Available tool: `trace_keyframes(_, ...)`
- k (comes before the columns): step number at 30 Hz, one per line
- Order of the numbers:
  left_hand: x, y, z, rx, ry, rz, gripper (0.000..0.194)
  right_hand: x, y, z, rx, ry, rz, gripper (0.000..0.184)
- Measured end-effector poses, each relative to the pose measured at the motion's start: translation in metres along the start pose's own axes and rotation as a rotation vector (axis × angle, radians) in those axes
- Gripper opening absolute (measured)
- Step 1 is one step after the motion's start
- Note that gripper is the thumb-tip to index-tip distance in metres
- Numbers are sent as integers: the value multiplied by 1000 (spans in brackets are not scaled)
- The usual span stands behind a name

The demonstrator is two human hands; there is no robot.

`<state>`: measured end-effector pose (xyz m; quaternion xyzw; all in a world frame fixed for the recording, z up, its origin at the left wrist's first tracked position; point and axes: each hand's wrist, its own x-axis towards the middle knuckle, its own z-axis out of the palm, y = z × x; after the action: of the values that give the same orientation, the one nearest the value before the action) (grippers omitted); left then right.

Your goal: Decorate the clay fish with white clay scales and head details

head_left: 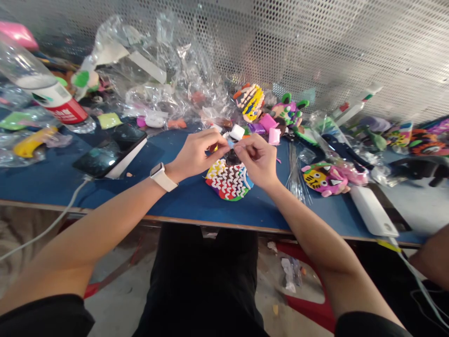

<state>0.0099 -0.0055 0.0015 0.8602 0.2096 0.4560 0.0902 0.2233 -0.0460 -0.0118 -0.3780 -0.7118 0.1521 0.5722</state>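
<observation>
My left hand (203, 150), with a pale watch strap on its wrist, pinches one side of a small light-blue bit of clay (230, 144). Thumb and fingers of my right hand (257, 158) close on its other side. Just below both hands a clay piece (228, 181) lies on the blue table, coloured red, yellow and green and covered with white wavy strips. Its upper part is partly hidden behind my hands. A white clay block (237, 132) and pink clay blocks (269, 122) sit right behind my fingers.
Clear plastic bags (168, 89) heap along the back, near a bottle (59, 98). On the left a phone (108, 152) leans on a white block, with a cable. To the right are thin wires (297, 175), a yellow-and-pink clay figure (324, 179) and a white power bank (373, 211).
</observation>
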Motion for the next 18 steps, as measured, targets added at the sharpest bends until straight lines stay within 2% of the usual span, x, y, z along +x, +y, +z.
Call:
trace_keyframes(5, 0, 0, 0, 17, 10, 29, 25, 0, 1, 2, 1, -5, 29, 34)
trace_keyframes(8, 1, -8, -5, 72, 35, 25, 29, 1, 7, 2, 28, 4, 76, 31)
trace_keyframes(13, 3, -38, -29, 262, 140, -89, 45, 6, 41, -12, 191, 28, 129, 35)
trace_keyframes(16, 3, -55, -45, 352, 157, -163, 47, 13, 61, -26, 172, 16, 116, 37)
trace_keyframes(18, 2, -64, -53, 408, 151, -164, 47, 18, 67, -35, 151, 31, 131, 38)
